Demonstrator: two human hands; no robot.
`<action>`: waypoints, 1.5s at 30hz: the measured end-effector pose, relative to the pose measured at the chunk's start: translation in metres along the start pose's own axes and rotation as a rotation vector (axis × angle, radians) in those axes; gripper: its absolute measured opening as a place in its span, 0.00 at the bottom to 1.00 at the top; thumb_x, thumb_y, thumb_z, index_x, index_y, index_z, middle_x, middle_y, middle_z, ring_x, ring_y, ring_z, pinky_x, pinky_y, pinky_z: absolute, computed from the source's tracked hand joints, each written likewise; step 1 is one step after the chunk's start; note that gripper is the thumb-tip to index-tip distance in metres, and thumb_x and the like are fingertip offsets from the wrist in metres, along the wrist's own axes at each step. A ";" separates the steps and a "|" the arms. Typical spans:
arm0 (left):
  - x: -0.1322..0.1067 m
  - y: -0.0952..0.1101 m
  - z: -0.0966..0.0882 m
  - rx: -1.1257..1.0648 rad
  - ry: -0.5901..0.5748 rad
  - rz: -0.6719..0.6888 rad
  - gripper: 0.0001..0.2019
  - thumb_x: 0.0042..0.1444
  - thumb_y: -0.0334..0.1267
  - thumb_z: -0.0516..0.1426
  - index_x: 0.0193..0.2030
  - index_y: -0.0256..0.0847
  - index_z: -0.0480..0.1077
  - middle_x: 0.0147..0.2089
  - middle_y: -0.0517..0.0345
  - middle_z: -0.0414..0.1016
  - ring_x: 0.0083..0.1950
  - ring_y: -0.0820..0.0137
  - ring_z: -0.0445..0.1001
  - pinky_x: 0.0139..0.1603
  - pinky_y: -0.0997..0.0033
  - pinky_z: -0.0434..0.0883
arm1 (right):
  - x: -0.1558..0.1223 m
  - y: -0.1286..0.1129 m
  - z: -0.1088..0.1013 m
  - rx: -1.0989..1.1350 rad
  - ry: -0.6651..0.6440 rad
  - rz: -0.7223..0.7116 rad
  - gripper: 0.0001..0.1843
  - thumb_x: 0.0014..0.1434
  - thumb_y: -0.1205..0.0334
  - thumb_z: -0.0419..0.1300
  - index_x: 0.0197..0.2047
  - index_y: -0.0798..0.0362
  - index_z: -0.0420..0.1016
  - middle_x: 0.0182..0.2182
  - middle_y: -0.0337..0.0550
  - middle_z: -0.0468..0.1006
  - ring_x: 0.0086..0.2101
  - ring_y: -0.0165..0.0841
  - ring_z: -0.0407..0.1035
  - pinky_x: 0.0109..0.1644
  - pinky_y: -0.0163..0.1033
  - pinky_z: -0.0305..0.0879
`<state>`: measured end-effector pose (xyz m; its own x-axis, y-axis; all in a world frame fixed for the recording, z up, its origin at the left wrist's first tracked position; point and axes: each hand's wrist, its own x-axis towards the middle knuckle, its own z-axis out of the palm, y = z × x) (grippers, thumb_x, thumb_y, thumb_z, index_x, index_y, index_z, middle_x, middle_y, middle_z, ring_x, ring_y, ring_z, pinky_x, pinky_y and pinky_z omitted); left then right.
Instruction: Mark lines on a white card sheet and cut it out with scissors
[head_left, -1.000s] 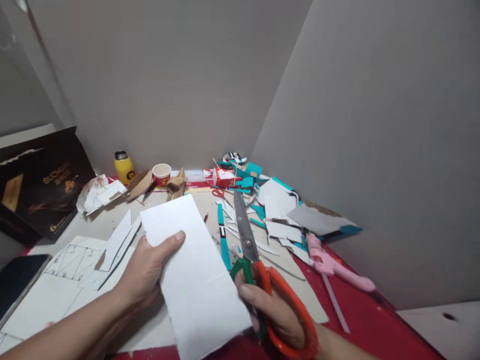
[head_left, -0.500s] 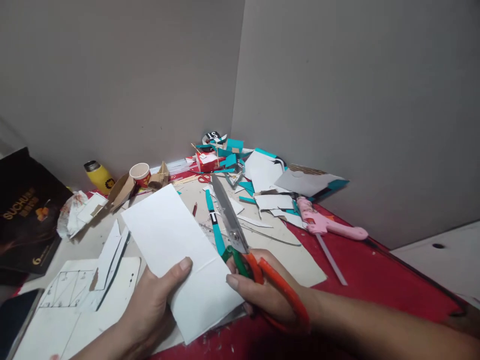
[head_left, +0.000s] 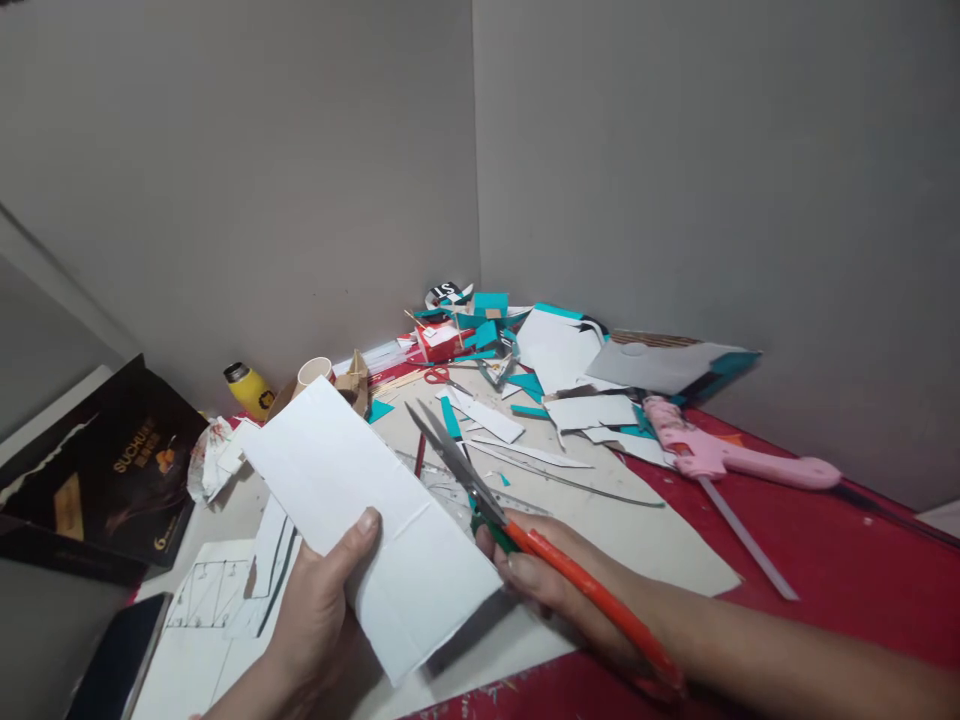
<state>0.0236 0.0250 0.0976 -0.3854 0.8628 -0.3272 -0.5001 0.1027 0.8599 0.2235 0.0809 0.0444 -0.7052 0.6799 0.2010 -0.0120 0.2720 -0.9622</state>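
My left hand (head_left: 322,590) is closed on a white cardboard piece (head_left: 352,480), thumb lying on its face and fingers hidden behind. A faint crease crosses the piece near its lower end. In my right hand (head_left: 562,585) are large scissors (head_left: 459,464) with orange-red and green handles. Their blades stand slightly parted and point up and to the left, beside the cardboard's right edge and apart from it. Beneath the blades lie thin white and teal offcuts (head_left: 491,415) and a dark red pencil-like stick (head_left: 420,455).
A pink glue gun (head_left: 720,455) with a glue stick rests on the red tabletop at right. Behind are a pile of scraps (head_left: 559,350), small red-handled scissors (head_left: 436,376), a paper cup (head_left: 315,373) and a yellow bottle (head_left: 251,392). Far left are a black box (head_left: 112,470) and a drawn sheet (head_left: 184,640).
The view has turned left, showing more of the black box. The scissors have moved away from the cardboard and tipped further left, with their blades now slightly apart. Both holds stay the same.
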 end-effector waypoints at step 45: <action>-0.022 -0.001 0.016 0.052 0.126 0.027 0.29 0.53 0.30 0.62 0.63 0.37 0.65 0.43 0.47 0.83 0.44 0.55 0.82 0.53 0.54 0.75 | -0.005 -0.009 0.010 -0.155 0.005 0.213 0.04 0.48 0.66 0.60 0.30 0.53 0.70 0.27 0.38 0.76 0.26 0.32 0.67 0.30 0.33 0.63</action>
<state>0.0456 0.0139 0.1100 -0.4944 0.7967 -0.3476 -0.4485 0.1087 0.8871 0.2197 0.0682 0.0506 -0.6766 0.7363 -0.0021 0.2456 0.2230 -0.9434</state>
